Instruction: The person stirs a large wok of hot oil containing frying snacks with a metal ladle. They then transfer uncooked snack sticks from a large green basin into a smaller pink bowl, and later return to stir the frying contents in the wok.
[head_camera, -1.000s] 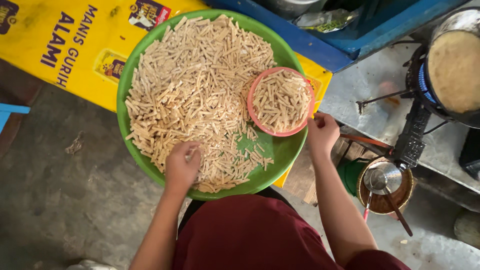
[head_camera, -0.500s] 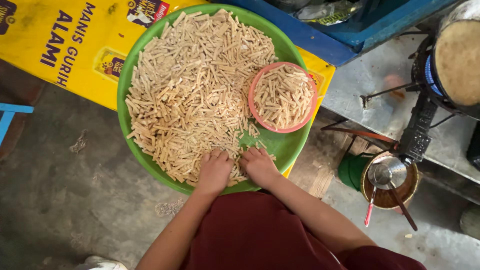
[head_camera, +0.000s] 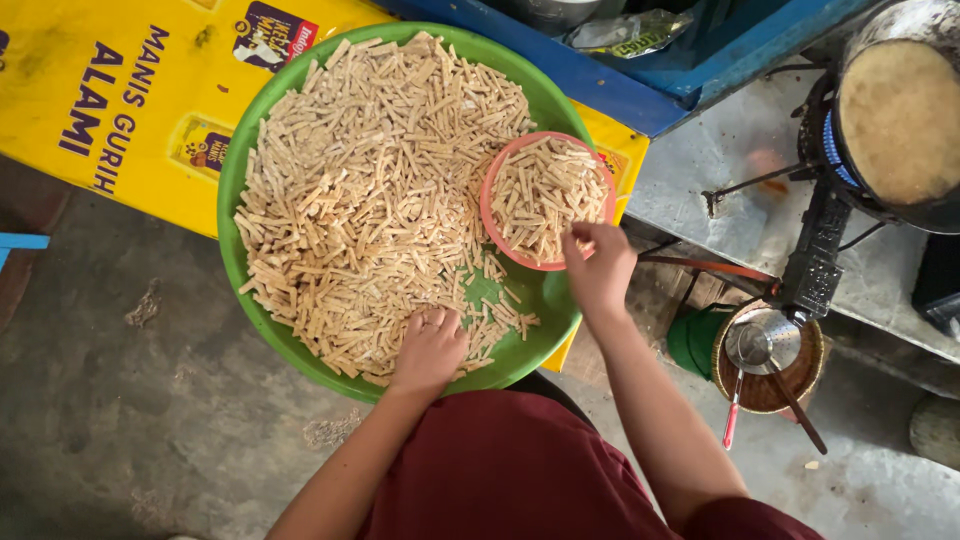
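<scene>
Illumination: soft, even daylight, moderately bright. Shadows: faint, diffuse, under the basin (head_camera: 250, 170). Glare: slight on the ladle (head_camera: 762, 340). Focus: sharp centrally; corners slightly softer.

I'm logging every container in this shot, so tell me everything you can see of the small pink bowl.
The small pink bowl is round and shallow, seemingly plastic, with a salmon-pink rim. It sits upright inside the large green basin, at its right side, heaped with short tan dough sticks like those filling the basin beside it. The right hand rests at its near rim, fingers over the edge. The left hand is apart from it, on the loose sticks.
</scene>
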